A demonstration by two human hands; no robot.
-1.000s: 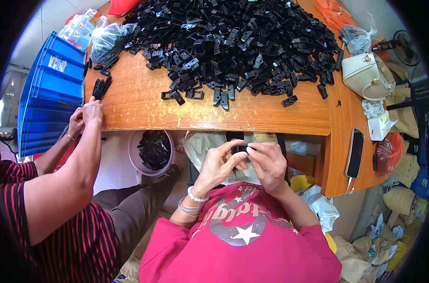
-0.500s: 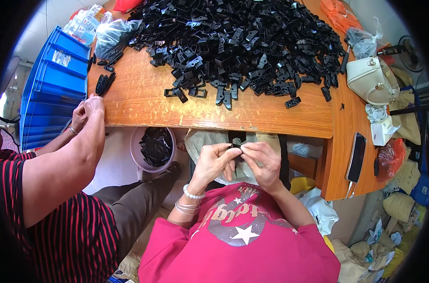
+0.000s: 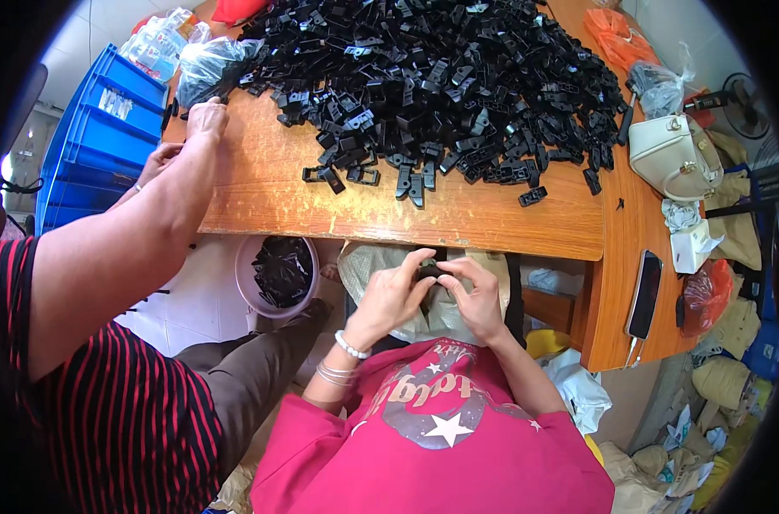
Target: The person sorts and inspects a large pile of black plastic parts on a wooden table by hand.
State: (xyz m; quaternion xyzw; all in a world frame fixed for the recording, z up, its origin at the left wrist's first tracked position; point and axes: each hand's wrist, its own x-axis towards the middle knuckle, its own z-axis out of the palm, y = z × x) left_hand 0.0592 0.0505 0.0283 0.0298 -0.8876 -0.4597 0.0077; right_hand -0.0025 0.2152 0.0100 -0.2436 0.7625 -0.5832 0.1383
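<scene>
Between my hands, just in front of the table's near edge, is a small black plastic part [image 3: 429,271]. My left hand [image 3: 394,294], with a white bead bracelet at its wrist, pinches the part from the left. The thumb and forefinger of my right hand [image 3: 477,295] grip it from the other side. My fingers cover much of the part, so its full shape is hidden. Beyond my hands, a big heap of black plastic parts [image 3: 441,94] covers the far side of the wooden table [image 3: 269,197]. Several loose parts [image 3: 413,182] lie at the heap's near edge.
On the left, a co-worker's hand [image 3: 206,118] reaches over the table beside stacked blue crates [image 3: 89,158]. A pink basin [image 3: 243,283] of black pieces stands below the table edge. To the right are a phone [image 3: 645,294], a white box [image 3: 691,248] and a cream handbag [image 3: 674,154].
My fingers have shifted around the black part, my left forefinger now higher and arched over it. The co-worker's hand has moved farther over the table, toward the plastic bag.
</scene>
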